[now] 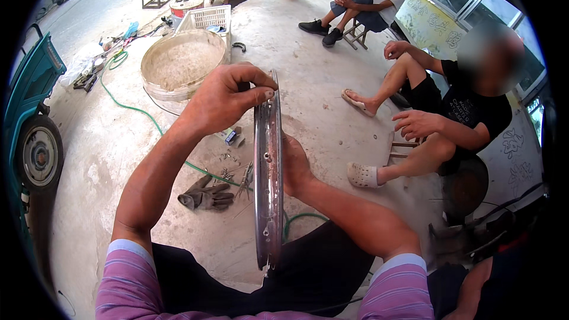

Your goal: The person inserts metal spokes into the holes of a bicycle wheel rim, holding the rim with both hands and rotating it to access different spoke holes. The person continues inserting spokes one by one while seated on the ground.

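Upright and nearly edge-on before me stands a metal wheel rim (268,172), its channel worn and rusty, with several holes along it. At the rim's upper end, my left hand (228,95) is closed, thumb and curled fingers pinching at the edge; any small part between them is too small to make out. My right hand (296,166) grips the wheel from the right side, its fingertips hidden behind the rim. On the floor left of the rim lie a dark work glove (206,195), thin metal spokes (245,181) and scattered small metal parts (227,173).
Beyond my left hand sits a large round tub (184,59), with a white plastic crate (207,19) behind it. A green hose (133,106) crosses the floor. A teal vehicle (35,95) stands left. Two people sit on the right, one in black (474,109) nearby.
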Demonstrator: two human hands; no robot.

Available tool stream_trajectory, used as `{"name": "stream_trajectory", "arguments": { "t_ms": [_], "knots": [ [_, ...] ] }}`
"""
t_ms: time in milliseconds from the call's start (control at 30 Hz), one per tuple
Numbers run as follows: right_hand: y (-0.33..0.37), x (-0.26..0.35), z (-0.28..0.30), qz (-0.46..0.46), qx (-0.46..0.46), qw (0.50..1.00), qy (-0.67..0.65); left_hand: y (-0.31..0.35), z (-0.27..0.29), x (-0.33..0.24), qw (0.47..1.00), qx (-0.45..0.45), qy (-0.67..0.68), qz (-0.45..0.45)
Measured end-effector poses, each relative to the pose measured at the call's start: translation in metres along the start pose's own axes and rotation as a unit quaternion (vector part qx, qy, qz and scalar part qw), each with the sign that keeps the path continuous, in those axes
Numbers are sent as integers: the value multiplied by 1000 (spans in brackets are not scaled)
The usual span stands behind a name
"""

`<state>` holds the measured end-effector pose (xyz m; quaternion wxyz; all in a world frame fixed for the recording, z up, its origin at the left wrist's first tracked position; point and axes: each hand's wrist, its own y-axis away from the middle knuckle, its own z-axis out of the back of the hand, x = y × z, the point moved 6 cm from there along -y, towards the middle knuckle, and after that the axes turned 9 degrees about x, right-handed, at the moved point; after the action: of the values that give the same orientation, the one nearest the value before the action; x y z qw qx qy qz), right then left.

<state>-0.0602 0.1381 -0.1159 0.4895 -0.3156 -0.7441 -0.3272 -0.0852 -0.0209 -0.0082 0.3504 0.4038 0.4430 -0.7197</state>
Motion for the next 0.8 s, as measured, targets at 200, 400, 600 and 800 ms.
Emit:
{"name": "stream_trajectory", "arguments": {
  "t_ms": [200,400,600,800],
  "knots": [
    [-12,-8,6,0,18,999,-33,-4,7,1,999,-8,-23,-27],
    [-9,-12,5,-6,28,999,-37,-1,10,0,992,-57,-115,12],
    [-5,-4,-8,11,29,998,-57,1,14,2,991,-64,-116,24],
    [-11,-15,1,2,8,1000,-18,-1,9,-1,998,27,47,-23]
  ]
}}
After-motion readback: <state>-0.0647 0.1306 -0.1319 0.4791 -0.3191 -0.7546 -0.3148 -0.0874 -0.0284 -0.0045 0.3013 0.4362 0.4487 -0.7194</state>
